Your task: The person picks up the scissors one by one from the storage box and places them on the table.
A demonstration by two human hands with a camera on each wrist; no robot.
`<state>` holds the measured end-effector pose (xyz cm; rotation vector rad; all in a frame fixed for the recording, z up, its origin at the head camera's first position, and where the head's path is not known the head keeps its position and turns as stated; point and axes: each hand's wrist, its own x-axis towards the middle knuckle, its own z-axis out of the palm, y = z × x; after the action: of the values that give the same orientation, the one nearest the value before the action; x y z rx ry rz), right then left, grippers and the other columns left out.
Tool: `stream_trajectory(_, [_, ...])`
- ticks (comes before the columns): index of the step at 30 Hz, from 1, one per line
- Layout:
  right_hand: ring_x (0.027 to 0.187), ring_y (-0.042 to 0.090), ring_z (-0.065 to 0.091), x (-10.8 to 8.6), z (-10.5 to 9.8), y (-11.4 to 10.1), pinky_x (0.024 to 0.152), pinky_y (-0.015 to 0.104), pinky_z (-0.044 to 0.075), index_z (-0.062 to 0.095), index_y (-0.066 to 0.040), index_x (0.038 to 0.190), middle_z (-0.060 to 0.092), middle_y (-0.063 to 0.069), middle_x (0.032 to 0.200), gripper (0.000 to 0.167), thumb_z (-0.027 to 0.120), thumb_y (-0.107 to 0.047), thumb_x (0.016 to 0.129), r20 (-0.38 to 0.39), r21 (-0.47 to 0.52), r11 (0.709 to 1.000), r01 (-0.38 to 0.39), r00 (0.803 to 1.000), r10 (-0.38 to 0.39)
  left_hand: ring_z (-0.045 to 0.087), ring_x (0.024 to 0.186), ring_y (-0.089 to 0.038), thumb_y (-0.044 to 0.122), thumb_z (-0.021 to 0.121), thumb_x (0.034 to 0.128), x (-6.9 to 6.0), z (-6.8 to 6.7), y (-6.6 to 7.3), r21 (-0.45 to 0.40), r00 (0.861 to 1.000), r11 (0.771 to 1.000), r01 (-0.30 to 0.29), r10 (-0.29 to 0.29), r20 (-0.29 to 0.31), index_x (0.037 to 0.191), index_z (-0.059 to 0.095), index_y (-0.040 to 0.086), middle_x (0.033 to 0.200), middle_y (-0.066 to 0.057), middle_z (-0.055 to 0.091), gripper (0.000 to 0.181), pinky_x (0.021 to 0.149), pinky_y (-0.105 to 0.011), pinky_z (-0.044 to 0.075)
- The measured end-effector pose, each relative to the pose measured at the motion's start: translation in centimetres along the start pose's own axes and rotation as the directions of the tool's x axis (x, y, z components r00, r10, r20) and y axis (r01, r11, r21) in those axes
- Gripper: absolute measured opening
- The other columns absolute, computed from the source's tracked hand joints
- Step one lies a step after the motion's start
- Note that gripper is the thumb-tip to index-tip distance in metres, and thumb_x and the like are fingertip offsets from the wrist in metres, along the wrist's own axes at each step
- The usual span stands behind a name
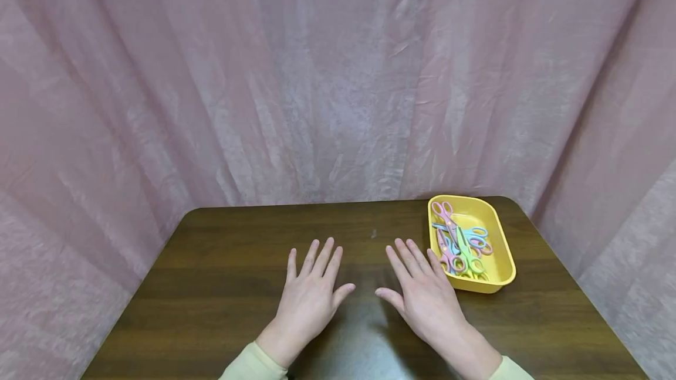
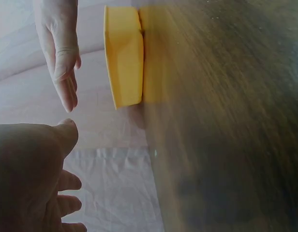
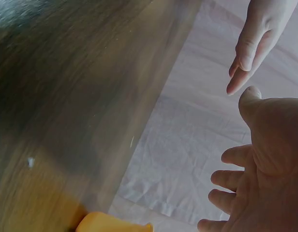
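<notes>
My left hand (image 1: 308, 304) hovers palm down above the table, fingers straight and spread, holding nothing. To its right, my right hand (image 1: 426, 304) has the same pose, also with nothing in it. Both wrist views show a gap between the hands and the tabletop. Just beyond the right hand, on the table's right side, stands a yellow tray (image 1: 503, 245). Inside lie several pairs of scissors in a loose pile: green scissors (image 1: 465, 248) on top, pink scissors (image 1: 450, 223) and blue scissors (image 1: 475, 233) around them. Some of the pile overlaps, so parts are hidden.
The dark wooden table (image 1: 227, 274) has rounded far corners. Pink curtains (image 1: 338, 87) hang behind it and along both sides. In the left wrist view the tray's side wall (image 2: 125, 58) rises from the tabletop.
</notes>
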<state>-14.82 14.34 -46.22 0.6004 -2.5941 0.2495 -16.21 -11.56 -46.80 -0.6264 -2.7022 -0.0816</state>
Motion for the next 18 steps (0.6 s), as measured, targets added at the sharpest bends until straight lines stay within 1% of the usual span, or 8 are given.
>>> stream_trajectory(4, [0.157, 0.039, 0.044, -0.3, -0.1, 0.4, 0.127, 0.065, 0.030, 0.055, -0.004, 0.161, 0.051, 0.018, 0.167, 0.083, 0.074, -0.057, 0.100, -0.001, -0.014, 1.000, -0.014, 1.000, 0.014, 0.035, 0.162, -0.040, 0.063, 0.055, 0.1099, 0.4, 0.0, 0.2, -0.004, 1.000, 1.000, -0.004, 0.004, 0.008, 0.167, 0.048, 0.011, 0.177, -0.012, 0.035, 0.078, 0.124, -0.075, 0.026])
stream_trajectory(9, [0.158, 0.039, 0.042, -0.6, -0.4, 0.9, 0.128, 0.065, 0.027, 0.055, -0.004, 0.162, 0.050, 0.018, 0.168, 0.084, 0.074, -0.058, 0.099, 0.005, -0.018, 0.999, -0.035, 0.999, 0.035, 0.036, 0.162, -0.040, 0.064, 0.054, 0.1100, 1.0, 0.1, 0.6, -0.003, 1.000, 1.000, -0.009, 0.009, 0.003, 0.167, 0.048, 0.011, 0.176, -0.013, 0.038, 0.078, 0.124, -0.076, 0.026])
stream_trajectory(13, [0.159, 0.039, 0.041, -0.9, -0.7, 1.3, 0.129, 0.064, 0.026, 0.054, -0.005, 0.162, 0.049, 0.017, 0.168, 0.084, 0.073, -0.058, 0.100, 0.009, -0.016, 0.999, -0.049, 0.999, 0.049, 0.034, 0.162, -0.040, 0.065, 0.051, 0.1108, 1.4, 0.0, 1.0, -0.006, 1.000, 1.000, -0.015, 0.015, 0.012, 0.168, 0.047, 0.011, 0.177, -0.012, 0.035, 0.079, 0.124, -0.076, 0.025])
stream_trajectory(18, [0.156, 0.040, 0.044, -1.2, -1.0, 1.9, 0.127, 0.065, 0.030, 0.055, -0.005, 0.161, 0.050, 0.018, 0.167, 0.083, 0.071, -0.058, 0.100, -0.026, -0.026, 0.999, -0.045, 0.999, 0.044, 0.033, 0.163, -0.041, 0.064, 0.051, 0.1111, 1.9, -0.2, 1.5, -0.026, 1.000, 0.999, -0.028, 0.028, 0.012, 0.168, 0.046, 0.010, 0.177, -0.014, 0.035, 0.079, 0.124, -0.077, 0.024])
